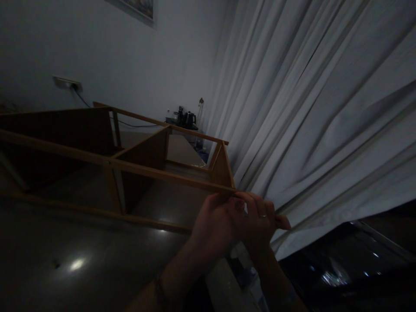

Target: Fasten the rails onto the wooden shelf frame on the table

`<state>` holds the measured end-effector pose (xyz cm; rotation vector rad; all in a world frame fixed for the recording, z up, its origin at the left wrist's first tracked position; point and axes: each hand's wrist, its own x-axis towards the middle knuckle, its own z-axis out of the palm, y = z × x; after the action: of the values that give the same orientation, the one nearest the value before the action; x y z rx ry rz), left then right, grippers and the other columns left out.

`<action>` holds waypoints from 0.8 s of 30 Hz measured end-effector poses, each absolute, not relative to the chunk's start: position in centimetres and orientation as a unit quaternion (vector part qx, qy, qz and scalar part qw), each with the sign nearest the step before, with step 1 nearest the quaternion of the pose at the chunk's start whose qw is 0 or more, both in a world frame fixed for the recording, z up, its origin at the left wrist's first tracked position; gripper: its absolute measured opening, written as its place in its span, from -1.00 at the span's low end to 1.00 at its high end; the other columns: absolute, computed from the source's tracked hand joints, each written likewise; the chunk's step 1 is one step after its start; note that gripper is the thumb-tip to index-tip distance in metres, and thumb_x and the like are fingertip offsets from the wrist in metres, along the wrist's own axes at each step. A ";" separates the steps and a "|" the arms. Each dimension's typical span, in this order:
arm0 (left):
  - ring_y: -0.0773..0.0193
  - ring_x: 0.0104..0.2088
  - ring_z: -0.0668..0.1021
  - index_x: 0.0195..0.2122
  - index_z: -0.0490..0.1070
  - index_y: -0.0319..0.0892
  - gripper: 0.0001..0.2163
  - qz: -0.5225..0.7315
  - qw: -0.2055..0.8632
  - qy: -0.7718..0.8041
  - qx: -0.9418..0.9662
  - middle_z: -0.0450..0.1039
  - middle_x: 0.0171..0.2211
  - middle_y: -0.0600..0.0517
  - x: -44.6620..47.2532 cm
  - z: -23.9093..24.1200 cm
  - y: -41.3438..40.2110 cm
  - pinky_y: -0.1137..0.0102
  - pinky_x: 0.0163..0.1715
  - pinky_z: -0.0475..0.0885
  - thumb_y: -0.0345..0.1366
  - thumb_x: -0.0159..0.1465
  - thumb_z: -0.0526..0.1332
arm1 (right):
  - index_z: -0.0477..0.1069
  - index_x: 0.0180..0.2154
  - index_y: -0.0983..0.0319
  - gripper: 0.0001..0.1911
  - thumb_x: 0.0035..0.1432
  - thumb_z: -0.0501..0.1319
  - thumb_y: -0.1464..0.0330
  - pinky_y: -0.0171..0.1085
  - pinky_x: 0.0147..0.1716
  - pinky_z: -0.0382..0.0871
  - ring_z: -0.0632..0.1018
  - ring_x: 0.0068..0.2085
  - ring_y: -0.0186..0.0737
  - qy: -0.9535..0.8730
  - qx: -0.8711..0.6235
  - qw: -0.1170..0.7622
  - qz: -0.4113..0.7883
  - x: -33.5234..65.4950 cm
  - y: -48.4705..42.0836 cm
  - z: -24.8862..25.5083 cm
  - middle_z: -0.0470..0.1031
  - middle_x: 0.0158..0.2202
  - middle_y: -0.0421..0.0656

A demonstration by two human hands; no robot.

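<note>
A wooden shelf frame (169, 174) with dark panels lies on its side on a shiny tabletop (107, 255). My left hand (216, 225) is at the frame's near right corner, its fingers closed against the end of the rail. Right beside it, my right hand (256, 221), with a ring on one finger, is curled closed at the same corner. The fingertips of both hands meet there, and whatever small thing may be between them is hidden. Dim light leaves the details unclear.
White curtains (308, 108) hang close on the right. A black kettle (190, 119) stands at the back, near the corner of the room. On the wall is a socket (67, 82) with a plugged-in cord. A small dark object (56, 263) lies on the tabletop.
</note>
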<state>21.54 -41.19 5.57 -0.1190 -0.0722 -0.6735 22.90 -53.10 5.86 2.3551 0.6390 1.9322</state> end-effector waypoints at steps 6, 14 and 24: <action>0.33 -0.29 0.57 -0.20 0.37 -0.27 -0.78 -0.319 0.947 -0.020 -0.023 0.45 -0.30 -0.03 21.5 5.9 -41.2 0.50 -0.22 0.49 -0.21 0.35 0.07 | 0.47 -0.28 0.20 -0.93 0.26 0.22 0.37 -0.21 -0.32 0.12 0.42 -0.39 -0.27 0.191 0.780 0.032 0.595 22.7 -53.1 5.7 0.60 -0.34 -0.22; 0.27 -0.21 0.57 -0.22 0.38 -0.26 -0.78 -0.293 0.956 -0.025 0.013 0.46 -0.26 -0.06 21.4 6.3 -41.3 0.47 -0.17 0.49 -0.19 0.30 0.11 | 0.46 -0.30 0.21 -0.91 0.28 0.20 0.37 -0.24 -0.34 0.12 0.42 -0.37 -0.26 0.206 0.795 0.015 0.571 22.6 -53.0 6.3 0.60 -0.36 -0.22; 0.32 -0.26 0.54 -0.27 0.37 -0.24 -0.77 -0.296 0.955 -0.012 -0.016 0.44 -0.30 -0.04 21.3 6.9 -41.3 0.50 -0.19 0.47 -0.19 0.32 0.05 | 0.46 -0.31 0.21 -0.91 0.27 0.20 0.38 -0.25 -0.33 0.16 0.41 -0.37 -0.25 0.222 0.806 -0.004 0.549 22.7 -53.1 6.6 0.58 -0.38 -0.21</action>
<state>21.32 -41.27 6.85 -0.0333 -0.0236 -0.6009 22.68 -53.11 6.59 2.5374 0.6997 1.7291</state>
